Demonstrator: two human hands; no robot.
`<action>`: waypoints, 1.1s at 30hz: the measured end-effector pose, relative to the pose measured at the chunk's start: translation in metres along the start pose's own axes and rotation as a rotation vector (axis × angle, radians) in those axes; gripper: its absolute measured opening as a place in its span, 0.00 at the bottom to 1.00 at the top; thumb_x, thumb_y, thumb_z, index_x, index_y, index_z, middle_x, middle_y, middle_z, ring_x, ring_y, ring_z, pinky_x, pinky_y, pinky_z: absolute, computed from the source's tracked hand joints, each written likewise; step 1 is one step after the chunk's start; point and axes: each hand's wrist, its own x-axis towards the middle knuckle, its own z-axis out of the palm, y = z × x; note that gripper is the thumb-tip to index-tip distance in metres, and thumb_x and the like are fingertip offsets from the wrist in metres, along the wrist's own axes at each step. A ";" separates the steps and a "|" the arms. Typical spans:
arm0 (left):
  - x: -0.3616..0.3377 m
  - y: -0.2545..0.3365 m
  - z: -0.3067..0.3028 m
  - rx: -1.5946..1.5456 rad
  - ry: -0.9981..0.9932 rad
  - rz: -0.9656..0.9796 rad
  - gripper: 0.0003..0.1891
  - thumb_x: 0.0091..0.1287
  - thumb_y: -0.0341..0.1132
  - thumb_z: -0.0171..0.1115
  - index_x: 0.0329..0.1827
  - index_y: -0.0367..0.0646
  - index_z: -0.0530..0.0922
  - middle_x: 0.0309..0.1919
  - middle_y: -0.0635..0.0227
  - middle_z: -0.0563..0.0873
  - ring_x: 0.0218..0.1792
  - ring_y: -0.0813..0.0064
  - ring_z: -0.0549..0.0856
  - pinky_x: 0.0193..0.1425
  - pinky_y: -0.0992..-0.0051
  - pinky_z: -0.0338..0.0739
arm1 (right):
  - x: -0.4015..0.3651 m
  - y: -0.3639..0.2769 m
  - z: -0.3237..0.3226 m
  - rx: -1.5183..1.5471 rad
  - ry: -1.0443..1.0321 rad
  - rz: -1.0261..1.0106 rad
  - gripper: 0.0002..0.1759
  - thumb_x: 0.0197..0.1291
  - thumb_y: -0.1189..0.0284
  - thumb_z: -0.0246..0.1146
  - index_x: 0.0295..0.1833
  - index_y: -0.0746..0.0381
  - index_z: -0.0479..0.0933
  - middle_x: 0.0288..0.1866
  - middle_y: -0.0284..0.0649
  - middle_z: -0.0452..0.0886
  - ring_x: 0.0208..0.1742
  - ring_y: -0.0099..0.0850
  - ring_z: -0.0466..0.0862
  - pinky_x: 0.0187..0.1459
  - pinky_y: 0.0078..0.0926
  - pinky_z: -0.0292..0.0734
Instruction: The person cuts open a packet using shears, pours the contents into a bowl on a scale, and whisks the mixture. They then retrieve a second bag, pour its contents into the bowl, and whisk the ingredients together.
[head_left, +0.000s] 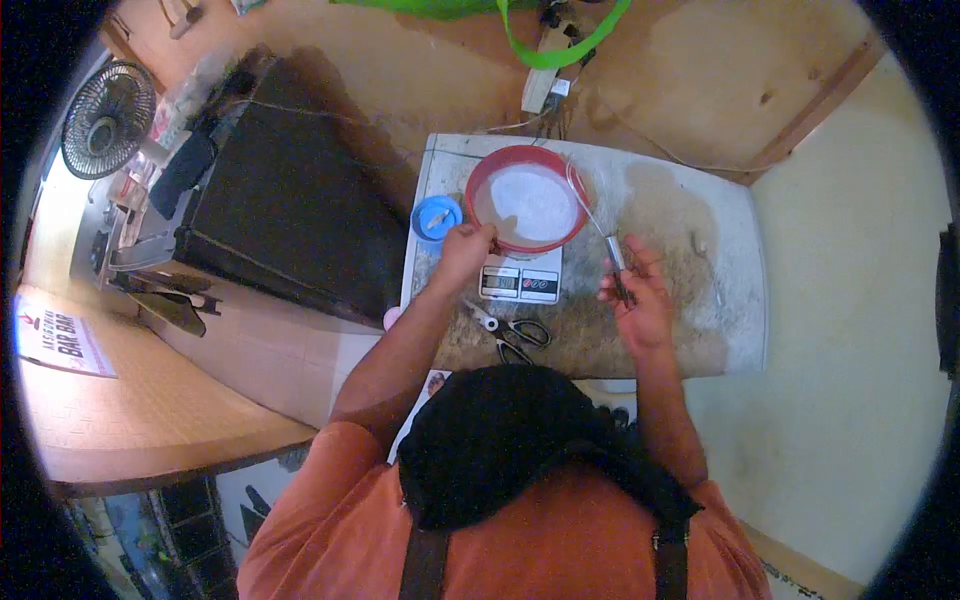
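A red bowl (576, 232) holding white powder (525, 203) stands on a white kitchen scale (540, 272) with a lit display. My left hand (465, 250) is closed at the bowl's near left rim, its fingertips pinching the edge. In my right hand (643, 305), to the right of the scale, is a whisk (612, 250) with a metal and dark handle. The whisk's wire end rests over the bowl's right rim. A small blue container (424, 232) with a light-coloured object inside stands beside my left hand. Scissors (516, 335) with black handles lie below the scale.
The worn white table (735, 290) has a stained brown surface. A large dark cabinet (300, 180) stands close on the left, with a fan (108, 120) beyond it. Cables and a power strip (543, 75) hang on the wall behind. A pale wall borders the right.
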 end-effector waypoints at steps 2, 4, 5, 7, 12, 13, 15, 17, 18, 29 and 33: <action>0.003 -0.005 0.001 -0.018 -0.008 -0.046 0.12 0.64 0.34 0.58 0.36 0.31 0.81 0.31 0.60 0.87 0.29 0.70 0.85 0.35 0.72 0.78 | 0.006 0.009 -0.007 0.005 0.012 0.019 0.26 0.64 0.79 0.55 0.68 0.59 0.67 0.47 0.43 0.79 0.38 0.32 0.83 0.37 0.29 0.81; -0.002 -0.006 0.004 0.021 0.025 -0.050 0.11 0.63 0.33 0.58 0.37 0.31 0.81 0.32 0.59 0.87 0.30 0.69 0.85 0.36 0.72 0.79 | 0.007 0.010 -0.006 -0.018 0.056 0.026 0.27 0.64 0.78 0.55 0.69 0.58 0.66 0.47 0.43 0.79 0.37 0.32 0.83 0.37 0.29 0.81; -0.004 -0.006 0.006 -0.003 0.064 -0.045 0.12 0.62 0.35 0.59 0.35 0.30 0.81 0.29 0.60 0.86 0.29 0.70 0.85 0.34 0.73 0.78 | 0.006 0.011 -0.004 -0.041 0.105 0.038 0.27 0.64 0.78 0.55 0.70 0.57 0.64 0.48 0.43 0.78 0.37 0.33 0.84 0.36 0.29 0.81; -0.009 -0.007 0.005 -0.040 0.031 -0.018 0.12 0.60 0.35 0.61 0.33 0.31 0.82 0.27 0.61 0.86 0.27 0.73 0.85 0.32 0.74 0.78 | 0.006 0.014 -0.001 -0.091 0.140 0.025 0.28 0.64 0.79 0.54 0.71 0.54 0.62 0.49 0.42 0.77 0.38 0.31 0.82 0.38 0.27 0.80; -0.018 -0.006 0.010 -0.037 0.047 -0.035 0.15 0.63 0.39 0.62 0.35 0.32 0.83 0.29 0.62 0.87 0.29 0.72 0.85 0.37 0.73 0.78 | 0.027 0.057 -0.017 -0.166 0.276 -0.098 0.34 0.64 0.81 0.55 0.73 0.48 0.57 0.47 0.39 0.76 0.39 0.28 0.80 0.40 0.26 0.78; -0.019 -0.007 0.011 -0.083 0.020 -0.035 0.17 0.64 0.43 0.63 0.38 0.33 0.83 0.31 0.62 0.87 0.31 0.71 0.85 0.40 0.72 0.78 | 0.032 0.067 -0.021 -0.185 0.326 -0.109 0.35 0.63 0.82 0.54 0.73 0.49 0.56 0.47 0.39 0.75 0.41 0.28 0.80 0.40 0.26 0.78; -0.027 0.004 0.014 -0.102 0.073 -0.054 0.20 0.66 0.47 0.61 0.35 0.33 0.82 0.29 0.61 0.86 0.30 0.73 0.85 0.39 0.73 0.78 | 0.042 0.091 -0.032 -0.203 0.372 -0.112 0.36 0.63 0.84 0.54 0.74 0.50 0.55 0.47 0.38 0.74 0.42 0.27 0.79 0.41 0.25 0.78; -0.031 0.005 0.011 -0.118 0.129 -0.075 0.24 0.68 0.51 0.58 0.32 0.34 0.82 0.27 0.61 0.86 0.29 0.74 0.84 0.37 0.74 0.78 | 0.052 0.116 -0.042 -0.208 0.400 -0.132 0.35 0.62 0.86 0.53 0.73 0.51 0.57 0.47 0.37 0.73 0.45 0.26 0.77 0.42 0.24 0.77; -0.032 0.001 0.001 -0.039 0.116 -0.119 0.25 0.68 0.54 0.56 0.32 0.35 0.82 0.27 0.61 0.86 0.29 0.73 0.84 0.38 0.74 0.78 | 0.056 0.122 -0.045 -0.204 0.392 -0.124 0.35 0.62 0.86 0.53 0.73 0.51 0.57 0.47 0.37 0.73 0.45 0.26 0.77 0.42 0.24 0.77; -0.237 -0.093 -0.159 -0.011 0.106 -0.365 0.21 0.68 0.51 0.59 0.36 0.37 0.77 0.28 0.63 0.81 0.33 0.68 0.85 0.43 0.67 0.79 | 0.074 0.164 -0.070 -1.089 0.451 -0.542 0.37 0.50 0.86 0.55 0.70 0.67 0.60 0.65 0.55 0.67 0.65 0.50 0.66 0.66 0.41 0.61; -0.348 -0.292 -0.252 0.914 -0.035 -0.260 0.29 0.66 0.59 0.57 0.37 0.35 0.81 0.32 0.53 0.87 0.36 0.60 0.86 0.45 0.61 0.79 | 0.059 0.151 -0.058 -1.361 0.460 -0.523 0.37 0.46 0.83 0.57 0.67 0.72 0.62 0.69 0.63 0.62 0.71 0.59 0.59 0.71 0.46 0.53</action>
